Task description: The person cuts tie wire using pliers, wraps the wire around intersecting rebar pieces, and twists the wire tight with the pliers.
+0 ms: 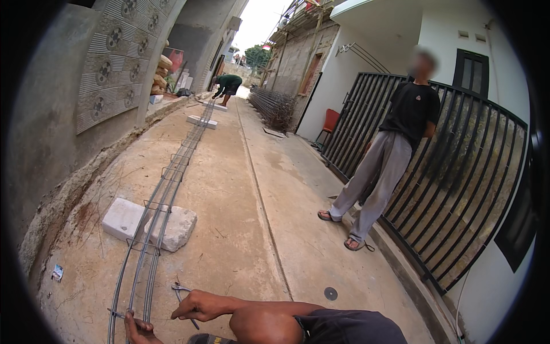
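Note:
A long, narrow rebar cage (171, 178) of steel rods and bent stirrups runs from before me up the lane. At its near end my left hand (139, 330) has its fingers around a rod beside a stirrup (115, 313); the picture's lower edge cuts off part of this hand. To the right of the rods, my right hand (200, 306) pinches a thin wire (161, 319) that reaches towards the cage. Metal pincers (178, 292) show behind the right hand, partly hidden by it. Whether they lie on the ground or touch the palm is unclear.
White blocks (124, 219) and a rough block (174, 230) support the cage, with another block (202, 122) farther along. Someone bends over the far end (227, 84). Another person (399, 129) stands by a black gate (455, 172). More steel cages (273, 105) are stacked beyond.

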A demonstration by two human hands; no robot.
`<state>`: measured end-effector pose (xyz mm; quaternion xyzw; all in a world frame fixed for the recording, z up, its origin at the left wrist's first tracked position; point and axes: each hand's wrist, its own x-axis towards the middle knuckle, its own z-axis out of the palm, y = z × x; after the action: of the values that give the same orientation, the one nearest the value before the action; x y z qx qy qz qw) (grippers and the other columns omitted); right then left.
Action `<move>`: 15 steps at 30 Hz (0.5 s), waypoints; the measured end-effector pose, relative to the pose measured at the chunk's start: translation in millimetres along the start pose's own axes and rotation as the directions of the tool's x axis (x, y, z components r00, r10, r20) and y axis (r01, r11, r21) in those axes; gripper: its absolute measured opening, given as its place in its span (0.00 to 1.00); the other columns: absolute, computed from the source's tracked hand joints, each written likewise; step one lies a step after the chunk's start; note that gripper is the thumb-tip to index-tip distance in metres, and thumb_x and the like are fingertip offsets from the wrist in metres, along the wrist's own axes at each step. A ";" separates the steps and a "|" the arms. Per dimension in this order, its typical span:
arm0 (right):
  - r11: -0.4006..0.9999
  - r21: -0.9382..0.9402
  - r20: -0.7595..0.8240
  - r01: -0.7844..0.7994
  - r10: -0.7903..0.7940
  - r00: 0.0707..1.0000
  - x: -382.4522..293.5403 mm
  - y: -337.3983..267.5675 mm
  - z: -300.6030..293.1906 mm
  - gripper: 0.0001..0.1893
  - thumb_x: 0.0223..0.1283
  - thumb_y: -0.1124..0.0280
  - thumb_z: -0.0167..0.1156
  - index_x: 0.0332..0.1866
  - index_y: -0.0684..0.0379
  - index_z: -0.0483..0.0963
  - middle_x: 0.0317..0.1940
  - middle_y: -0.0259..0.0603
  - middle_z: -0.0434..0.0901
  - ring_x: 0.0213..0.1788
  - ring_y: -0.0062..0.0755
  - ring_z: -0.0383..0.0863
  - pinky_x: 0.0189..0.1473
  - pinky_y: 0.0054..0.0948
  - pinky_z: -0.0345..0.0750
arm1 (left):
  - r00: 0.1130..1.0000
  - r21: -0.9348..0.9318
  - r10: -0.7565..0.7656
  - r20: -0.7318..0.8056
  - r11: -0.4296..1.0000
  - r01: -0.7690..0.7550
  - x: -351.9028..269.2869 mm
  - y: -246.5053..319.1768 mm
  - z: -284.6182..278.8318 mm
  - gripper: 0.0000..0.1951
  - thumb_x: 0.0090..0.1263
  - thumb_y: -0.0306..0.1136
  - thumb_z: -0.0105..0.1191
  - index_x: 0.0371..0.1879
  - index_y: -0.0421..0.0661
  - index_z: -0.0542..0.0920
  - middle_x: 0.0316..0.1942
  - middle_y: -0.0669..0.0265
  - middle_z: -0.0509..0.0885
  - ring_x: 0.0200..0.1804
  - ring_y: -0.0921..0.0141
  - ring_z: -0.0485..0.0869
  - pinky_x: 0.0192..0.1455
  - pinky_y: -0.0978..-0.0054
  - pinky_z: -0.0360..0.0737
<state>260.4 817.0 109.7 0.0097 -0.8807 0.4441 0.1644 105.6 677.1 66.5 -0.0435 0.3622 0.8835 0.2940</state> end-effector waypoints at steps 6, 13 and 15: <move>0.992 -0.082 -0.058 -0.093 0.089 0.994 -5.8 0.5 -3.1 0.11 0.60 0.75 0.61 0.46 0.64 0.81 0.36 0.50 0.85 0.35 0.45 0.84 0.38 0.36 0.77 | 0.998 0.396 0.058 -0.025 0.917 -0.043 -0.5 -3.1 1.8 0.08 0.72 0.28 0.52 0.40 0.37 0.82 0.21 0.70 0.73 0.25 0.75 0.73 0.26 0.77 0.71; 0.912 -0.409 0.036 -0.023 0.042 0.998 0.3 8.7 -8.8 0.10 0.59 0.71 0.64 0.46 0.55 0.82 0.24 0.41 0.78 0.26 0.43 0.78 0.27 0.38 0.74 | 0.944 0.763 0.324 0.065 0.593 -0.256 19.3 -32.2 -24.6 0.13 0.69 0.27 0.56 0.48 0.33 0.83 0.17 0.67 0.78 0.21 0.78 0.75 0.24 0.79 0.70; 0.780 -0.625 0.081 -0.037 0.113 0.990 7.0 -6.1 -28.5 0.10 0.57 0.74 0.64 0.44 0.53 0.83 0.23 0.40 0.75 0.25 0.41 0.78 0.27 0.37 0.75 | 0.958 0.785 0.280 0.055 0.581 -0.215 16.6 -40.4 -10.4 0.13 0.67 0.26 0.57 0.47 0.32 0.83 0.17 0.65 0.81 0.20 0.78 0.76 0.24 0.77 0.71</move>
<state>262.8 836.6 132.2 -0.0548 -0.9854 0.1339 0.0901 112.7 701.1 29.3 0.1073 0.7240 0.6661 0.1437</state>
